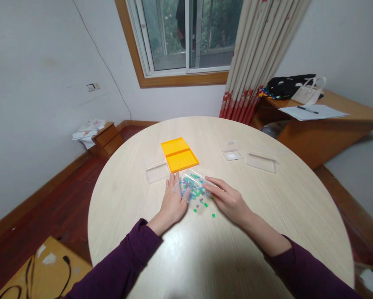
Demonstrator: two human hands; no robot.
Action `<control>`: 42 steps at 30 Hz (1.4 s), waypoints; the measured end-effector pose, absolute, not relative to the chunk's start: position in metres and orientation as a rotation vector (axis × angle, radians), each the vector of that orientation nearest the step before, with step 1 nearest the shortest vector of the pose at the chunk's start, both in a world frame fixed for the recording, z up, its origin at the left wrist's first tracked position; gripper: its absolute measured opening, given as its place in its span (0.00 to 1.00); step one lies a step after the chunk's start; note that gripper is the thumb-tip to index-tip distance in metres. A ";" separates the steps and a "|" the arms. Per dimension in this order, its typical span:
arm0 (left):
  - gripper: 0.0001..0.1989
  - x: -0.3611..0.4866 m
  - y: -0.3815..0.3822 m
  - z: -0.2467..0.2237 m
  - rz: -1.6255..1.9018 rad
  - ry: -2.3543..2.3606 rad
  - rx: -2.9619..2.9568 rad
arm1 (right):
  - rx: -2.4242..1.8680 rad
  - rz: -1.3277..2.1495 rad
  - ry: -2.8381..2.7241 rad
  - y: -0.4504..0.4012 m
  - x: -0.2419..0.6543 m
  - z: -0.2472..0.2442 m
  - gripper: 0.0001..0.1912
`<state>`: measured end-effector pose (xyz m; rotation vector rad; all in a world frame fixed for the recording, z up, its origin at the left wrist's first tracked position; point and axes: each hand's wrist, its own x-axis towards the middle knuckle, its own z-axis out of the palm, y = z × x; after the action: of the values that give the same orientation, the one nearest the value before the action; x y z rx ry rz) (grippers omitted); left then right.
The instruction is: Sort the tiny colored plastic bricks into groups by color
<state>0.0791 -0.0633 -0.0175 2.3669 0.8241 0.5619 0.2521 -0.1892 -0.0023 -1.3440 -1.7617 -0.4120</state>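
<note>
A clear plastic box (191, 173) is tilted low over the table between my hands. Small green, blue, white and grey pieces (194, 189) show in and beneath it; I cannot tell which are still inside. Several loose ones, such as a green piece (213, 215), lie on the tabletop on my side of the box. My left hand (173, 203) grips the box's left side, thumb toward the pieces. On the right side, my right hand (230, 200) holds the box with its fingers along the edge.
An open yellow case (180, 155) lies flat just beyond the hands on the round table (180, 265). Left of it is a clear tray (158, 172). Farther right are a small clear container (232, 155) and a longer clear tray (261, 162). A wooden desk (339, 99) stands at the right.
</note>
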 end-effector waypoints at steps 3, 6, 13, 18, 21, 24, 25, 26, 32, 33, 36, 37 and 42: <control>0.36 0.079 -0.063 -0.018 0.639 0.815 2.316 | -1.331 -0.437 -1.757 -0.191 0.253 -0.003 0.22; 0.35 0.080 -0.064 -0.017 0.671 0.803 2.283 | -1.318 -0.429 -1.752 -0.191 0.254 -0.005 0.23; 0.32 0.077 -0.070 -0.011 0.849 0.691 2.184 | -1.251 -0.425 -1.764 -0.193 0.253 -0.001 0.27; 0.33 0.072 -0.072 -0.009 0.934 0.626 2.086 | -1.182 -0.433 -1.779 -0.194 0.250 0.006 0.27; 0.33 0.070 -0.072 -0.008 0.924 0.567 2.091 | -1.159 -0.448 -1.778 -0.195 0.247 0.009 0.26; 0.36 0.069 -0.070 -0.006 0.912 0.469 2.141 | -1.151 -0.445 -1.781 -0.197 0.242 0.012 0.25; 0.37 0.068 -0.070 -0.005 0.907 0.427 2.158 | -1.142 -0.449 -1.777 -0.198 0.240 0.012 0.26; 0.38 0.067 -0.069 -0.005 0.898 0.386 2.171 | -1.133 -0.456 -1.772 -0.200 0.239 0.013 0.26; 0.41 0.064 -0.067 -0.001 0.944 0.409 2.167 | -1.117 -0.488 -1.748 -0.203 0.234 0.014 0.31; 0.41 0.063 -0.068 0.000 0.925 0.407 2.176 | -1.114 -0.482 -1.744 -0.204 0.234 0.015 0.31; 0.40 0.063 -0.069 0.003 0.883 0.385 2.170 | -1.111 -0.476 -1.742 -0.205 0.234 0.017 0.32; 0.39 0.063 -0.070 0.003 0.907 0.396 2.152 | -1.112 -0.478 -1.746 -0.205 0.233 0.017 0.32; 0.44 0.067 -0.073 0.001 0.797 0.383 2.131 | -1.121 -0.459 -1.735 -0.205 0.232 0.019 0.30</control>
<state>0.0665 -0.0731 0.0012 2.1306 0.3830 0.7973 0.2319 -0.2052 0.0191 -1.1209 -1.7350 -0.4586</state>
